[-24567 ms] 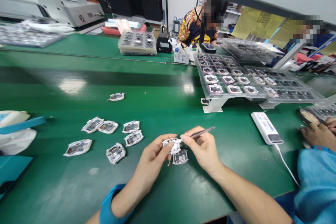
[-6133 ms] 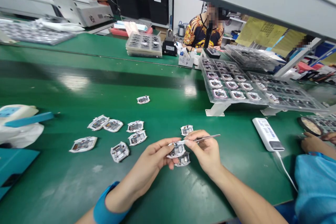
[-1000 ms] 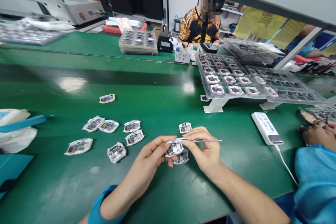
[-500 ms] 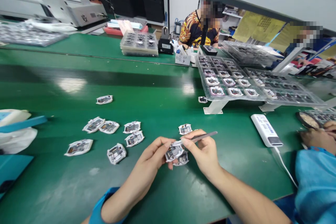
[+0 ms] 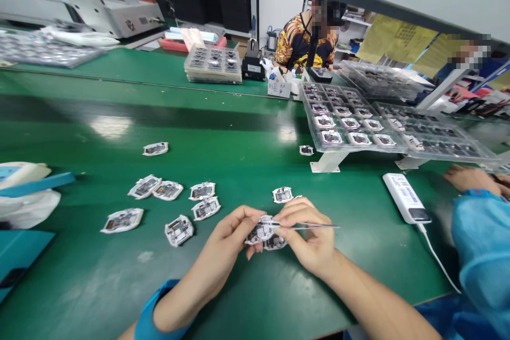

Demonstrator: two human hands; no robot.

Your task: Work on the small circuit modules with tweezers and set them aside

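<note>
My left hand point(image 5: 233, 234) pinches a small white circuit module point(image 5: 258, 232) just above the green table point(image 5: 247, 159). My right hand point(image 5: 308, 236) grips metal tweezers point(image 5: 314, 227), and their tip rests on the top of that module. A second module point(image 5: 274, 243) lies on the table right under my hands, partly hidden by them. Another one point(image 5: 282, 194) sits a little beyond my fingers. Several more modules point(image 5: 167, 199) are scattered to the left.
Clear trays of modules point(image 5: 346, 127) stand on white brackets at the right. A white power bank point(image 5: 406, 197) with a cable lies nearby. A co-worker's hand point(image 5: 466, 178) and blue sleeve are at the right edge. Another person sits across the table. A white device point(image 5: 24, 191) lies left.
The tweezers have tipped from angled upward to nearly level, and both my hands have sunk slightly. The co-worker's hand at the right has moved up the table.
</note>
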